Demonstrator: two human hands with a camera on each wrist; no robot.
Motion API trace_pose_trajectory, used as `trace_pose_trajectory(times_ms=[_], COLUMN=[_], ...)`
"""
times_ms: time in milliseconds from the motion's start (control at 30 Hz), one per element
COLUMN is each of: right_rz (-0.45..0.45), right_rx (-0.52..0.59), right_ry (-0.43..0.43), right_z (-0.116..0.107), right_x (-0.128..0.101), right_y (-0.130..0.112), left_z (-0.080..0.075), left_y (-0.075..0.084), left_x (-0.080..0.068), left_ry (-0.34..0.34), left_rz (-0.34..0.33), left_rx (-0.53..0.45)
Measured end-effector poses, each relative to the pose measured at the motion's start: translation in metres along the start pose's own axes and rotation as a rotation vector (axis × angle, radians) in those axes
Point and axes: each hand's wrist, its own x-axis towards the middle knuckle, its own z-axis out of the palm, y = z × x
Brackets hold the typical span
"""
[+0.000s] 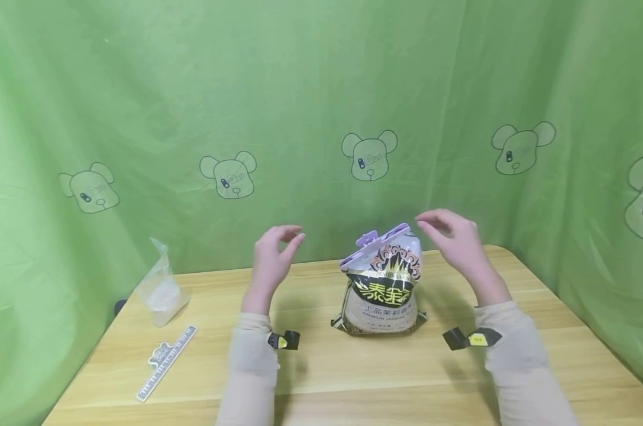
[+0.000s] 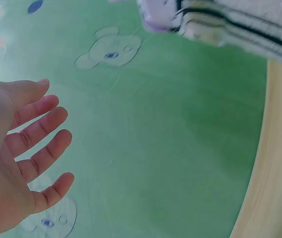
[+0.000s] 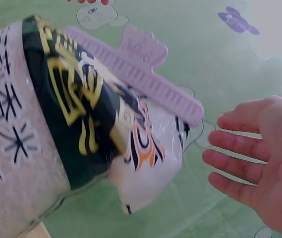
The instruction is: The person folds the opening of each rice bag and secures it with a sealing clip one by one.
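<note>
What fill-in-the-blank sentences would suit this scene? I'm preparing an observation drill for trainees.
1. The rice bag is sealed on top by a ____ clip.
2. The left hand and right hand hold ____.
3. A second clip lies on the ____ table.

Missing words: purple; nothing; wooden

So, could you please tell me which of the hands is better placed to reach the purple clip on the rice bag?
Probably the right hand: its fingertips hover beside the purple clip; the left hand is farther off.
</note>
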Motion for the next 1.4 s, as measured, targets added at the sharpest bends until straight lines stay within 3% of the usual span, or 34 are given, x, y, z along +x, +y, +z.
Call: trace_pose_trajectory(times_ms=[200, 467, 833, 1233, 1400], right_rz=[-0.035, -0.204, -0.363, -0.594, -0.693], right_rx=[0.024, 0.049, 0.111, 0.152, 0.169], right_ry=[0.093, 0.168, 0.164, 0.164, 0.124], right_z=[0.003, 0.015, 0.031, 0.045, 0.051], right_x=[-0.005, -0.010, -0.019, -0.024, -0.026], right_y=[-0.015, -0.032, -0.054, -0.067, -0.072], left_z=[-0.022, -0.048, -0.079, -0.102, -0.111], left_y=[-0.011, -0.033, -0.055, -0.079, -0.085], left_x=[0.000, -0.003, -0.012, -0.025, -0.031], left_ry=[0.055, 0.166, 0.340, 0.533, 0.594], left_rz=[-0.079, -0.163, -0.260, -0.336, -0.381], left_rx=[-0.029, -0.052, -0.073, -0.107, -0.106])
